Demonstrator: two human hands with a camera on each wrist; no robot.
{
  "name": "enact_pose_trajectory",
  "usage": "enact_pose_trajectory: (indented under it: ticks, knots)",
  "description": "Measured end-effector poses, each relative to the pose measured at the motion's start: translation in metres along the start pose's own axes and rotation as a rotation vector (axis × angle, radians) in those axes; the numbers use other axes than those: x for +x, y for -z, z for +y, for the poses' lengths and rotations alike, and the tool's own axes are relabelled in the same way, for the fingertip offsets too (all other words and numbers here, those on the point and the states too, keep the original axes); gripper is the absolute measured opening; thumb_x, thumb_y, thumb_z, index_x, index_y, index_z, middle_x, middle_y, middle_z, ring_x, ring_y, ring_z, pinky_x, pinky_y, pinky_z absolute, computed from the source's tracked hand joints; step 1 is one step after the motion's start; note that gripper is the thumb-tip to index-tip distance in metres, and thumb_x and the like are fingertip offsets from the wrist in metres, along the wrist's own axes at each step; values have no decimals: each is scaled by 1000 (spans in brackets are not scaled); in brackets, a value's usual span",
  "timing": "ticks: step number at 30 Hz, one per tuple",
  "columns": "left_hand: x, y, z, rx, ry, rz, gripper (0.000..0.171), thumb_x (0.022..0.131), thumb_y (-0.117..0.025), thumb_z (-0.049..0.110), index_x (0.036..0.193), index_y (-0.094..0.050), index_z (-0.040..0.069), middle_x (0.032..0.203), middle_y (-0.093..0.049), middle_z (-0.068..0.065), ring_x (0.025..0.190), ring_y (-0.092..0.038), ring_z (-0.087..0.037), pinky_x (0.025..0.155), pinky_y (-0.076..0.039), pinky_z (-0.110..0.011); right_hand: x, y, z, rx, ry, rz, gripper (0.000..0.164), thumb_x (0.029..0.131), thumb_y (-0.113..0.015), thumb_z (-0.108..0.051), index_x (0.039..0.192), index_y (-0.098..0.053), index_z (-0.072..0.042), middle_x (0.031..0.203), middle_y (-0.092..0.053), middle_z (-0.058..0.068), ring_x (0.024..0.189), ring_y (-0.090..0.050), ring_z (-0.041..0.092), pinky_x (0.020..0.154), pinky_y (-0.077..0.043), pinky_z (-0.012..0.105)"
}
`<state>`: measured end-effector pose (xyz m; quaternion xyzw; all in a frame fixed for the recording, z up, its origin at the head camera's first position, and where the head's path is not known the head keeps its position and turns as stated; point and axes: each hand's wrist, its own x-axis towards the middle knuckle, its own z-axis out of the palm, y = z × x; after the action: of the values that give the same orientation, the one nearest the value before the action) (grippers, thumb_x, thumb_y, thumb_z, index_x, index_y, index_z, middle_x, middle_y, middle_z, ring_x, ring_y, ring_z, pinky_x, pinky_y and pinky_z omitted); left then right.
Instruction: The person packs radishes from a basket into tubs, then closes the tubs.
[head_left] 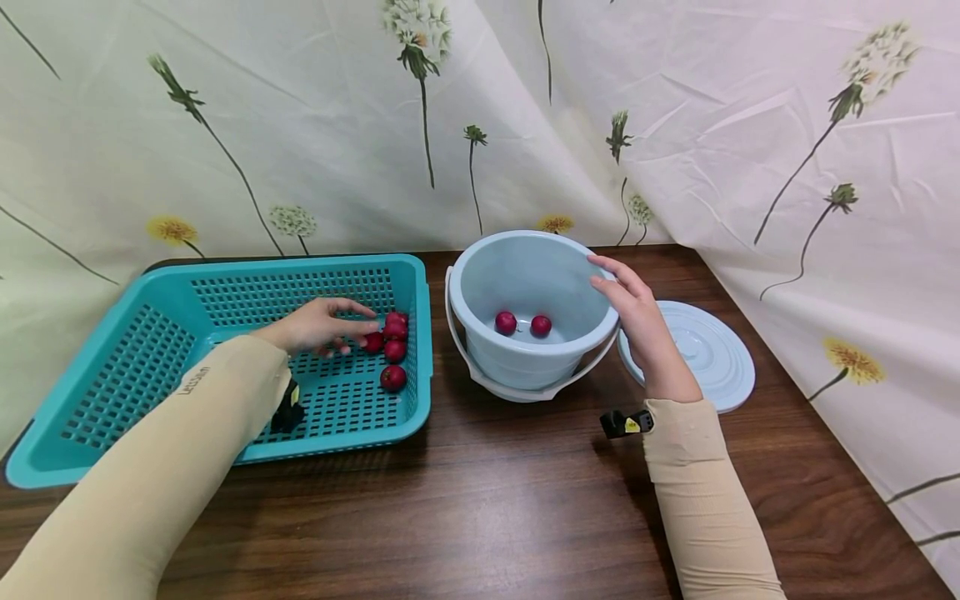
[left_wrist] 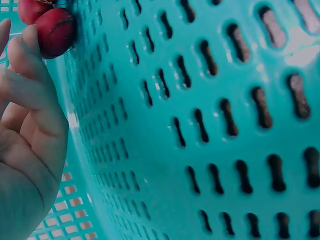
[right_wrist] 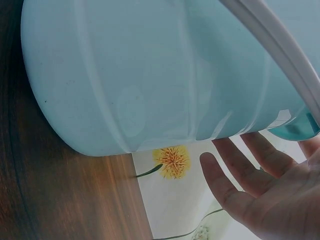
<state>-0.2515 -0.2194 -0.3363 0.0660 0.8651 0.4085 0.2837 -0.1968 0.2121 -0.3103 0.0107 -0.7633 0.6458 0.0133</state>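
Note:
My left hand [head_left: 322, 323] is inside the turquoise basket [head_left: 417, 333], beside a cluster of small round dark-red fruits [head_left: 394, 351]. Its fingers reach loosely over them; in the left wrist view a fingertip meets or nearly meets one red fruit [left_wrist: 54, 33]. My right hand [head_left: 637, 312] rests on the right rim of a pale-blue bucket [head_left: 517, 367], fingers extended. From the right wrist, those fingers [right_wrist: 237, 170] lie fairly straight along the bucket's outer side [right_wrist: 140, 80]. Two red fruits [head_left: 506, 322] sit on the bucket floor.
A round pale-blue lid [head_left: 708, 354] lies on the wooden table [head_left: 480, 508], right of the bucket and partly behind my right forearm. The bucket's handle [head_left: 517, 390] hangs down in front. A flowered cloth [head_left: 330, 125] stands behind everything and along the right side.

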Motion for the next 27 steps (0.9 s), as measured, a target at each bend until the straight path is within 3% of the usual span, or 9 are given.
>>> enact_pose_trajectory:
  ticks: [9,17,22,27]
  knots:
    - [2,0,-5,2,29,-53,63,98,-60,43,147,-40,7,98,-69,-4,66,-59,-11,55,-44,-26,1,0,0,6,1,-5,47,102,-50,-30,146,-47,-15,156,-35,4,139,-35,23,116,-29,46]
    - [3,-2,-7,13,89,-95,66,97,-60,45,148,-39,7,107,-70,-7,68,-60,-9,59,-48,-26,0,0,0,-2,1,3,48,102,-50,-30,146,-47,-14,156,-36,5,139,-35,23,116,-29,46]
    - [3,-1,-8,22,87,-125,71,97,-60,45,150,-35,4,115,-68,-12,70,-63,-10,60,-50,-26,0,0,1,-4,-3,7,48,102,-50,-30,146,-47,-14,156,-36,5,139,-36,22,116,-29,46]
    - [3,0,-10,13,83,-129,69,98,-61,41,149,-35,3,112,-71,-8,69,-64,-9,60,-51,-26,0,0,0,-4,-1,7,48,102,-50,-30,146,-47,-14,157,-36,5,139,-36,22,116,-29,46]
